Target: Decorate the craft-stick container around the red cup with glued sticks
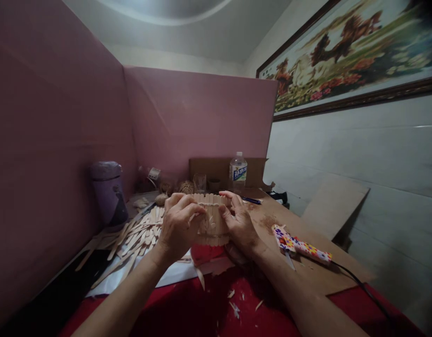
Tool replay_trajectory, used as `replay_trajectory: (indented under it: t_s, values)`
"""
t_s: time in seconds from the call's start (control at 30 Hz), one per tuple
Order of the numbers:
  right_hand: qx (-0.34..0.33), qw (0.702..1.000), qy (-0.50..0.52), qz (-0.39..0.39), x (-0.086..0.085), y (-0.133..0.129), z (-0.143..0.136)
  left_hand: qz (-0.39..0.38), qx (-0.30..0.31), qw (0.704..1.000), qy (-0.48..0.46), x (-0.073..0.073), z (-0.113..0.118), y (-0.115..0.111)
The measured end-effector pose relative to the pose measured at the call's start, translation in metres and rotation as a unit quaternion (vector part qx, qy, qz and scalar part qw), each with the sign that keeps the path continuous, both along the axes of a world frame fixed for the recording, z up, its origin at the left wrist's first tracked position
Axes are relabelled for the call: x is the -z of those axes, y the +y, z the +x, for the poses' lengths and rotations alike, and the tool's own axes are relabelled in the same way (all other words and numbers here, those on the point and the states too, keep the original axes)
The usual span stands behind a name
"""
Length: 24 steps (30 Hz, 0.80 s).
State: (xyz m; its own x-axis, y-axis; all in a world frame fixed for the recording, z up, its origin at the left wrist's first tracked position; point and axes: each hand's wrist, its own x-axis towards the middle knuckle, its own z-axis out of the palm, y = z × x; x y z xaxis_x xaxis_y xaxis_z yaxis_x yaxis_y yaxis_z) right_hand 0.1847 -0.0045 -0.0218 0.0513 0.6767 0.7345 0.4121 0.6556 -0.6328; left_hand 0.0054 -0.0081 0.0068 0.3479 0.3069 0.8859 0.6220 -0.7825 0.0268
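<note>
Head view shows your counter (pixel 307 276), red cloth near, cardboard right, pink panels far and left. Both hands, left (pixel 177 229) and right (pixel 239 222), pinch the stick panel (pixel 212 220) mid-counter. Bottle (pixel 238 172) label unreadable.

Loose wooden sticks (pixel 132 241) are piled on the desk (pixel 328 274) at left, next to a purple lidded container (pixel 108 192). A flower-patterned glue gun (pixel 302 246) lies on brown cardboard, 1 water bottle (pixel 238 172) stands at the back, and a framed horse picture (pixel 352 51) hangs on the wall.
</note>
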Motion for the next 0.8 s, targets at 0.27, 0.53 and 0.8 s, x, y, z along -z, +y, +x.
replay_trajectory:
  t_s: [0.27, 0.53, 0.8]
  values:
    - [0.000, 1.000, 0.003, -0.004, 0.001, 0.001, -0.001, 0.003, -0.099, 0.992, 0.074, 0.001, 0.008, -0.007]
    - [0.002, 1.000, -0.001, 0.010, 0.001, 0.001, 0.000, -0.025, -0.081, 0.995, -0.044, 0.006, 0.006, 0.002]
    - [-0.008, 1.000, 0.013, -0.015, 0.004, 0.004, 0.001, -0.059, 0.025, 0.988, -0.141, 0.006, 0.004, -0.001]
